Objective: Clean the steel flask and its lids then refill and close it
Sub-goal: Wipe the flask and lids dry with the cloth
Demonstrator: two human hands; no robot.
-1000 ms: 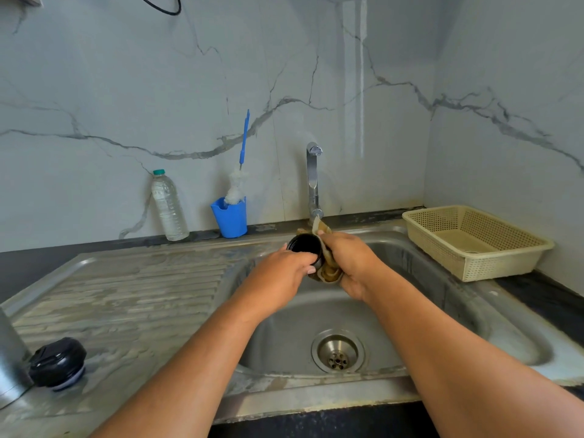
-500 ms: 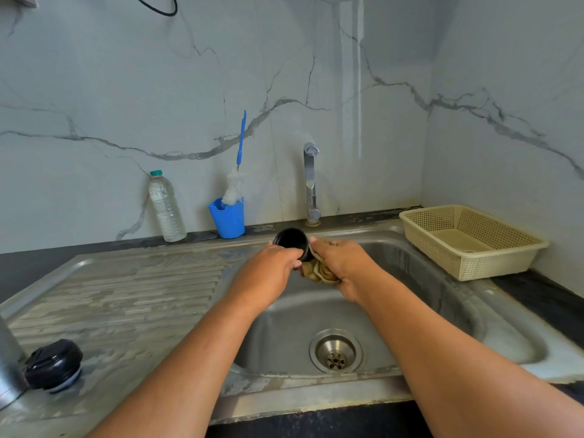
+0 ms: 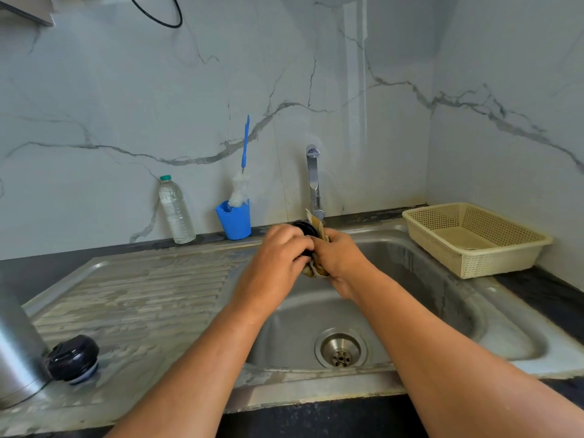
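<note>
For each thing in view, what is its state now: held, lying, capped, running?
left hand: grips the black lid.
right hand: holds a scrub pad against that lid.
black stopper: rests on the drainboard, beside the steel flask.
tap: no water visible.
plastic bottle: upright, capped.
brush: stands in the blue cup.

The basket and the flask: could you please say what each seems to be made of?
The basket looks like cream moulded plastic, matte, with perforated mesh walls. The flask looks like brushed steel: grey, with a soft sheen along its side.
</note>
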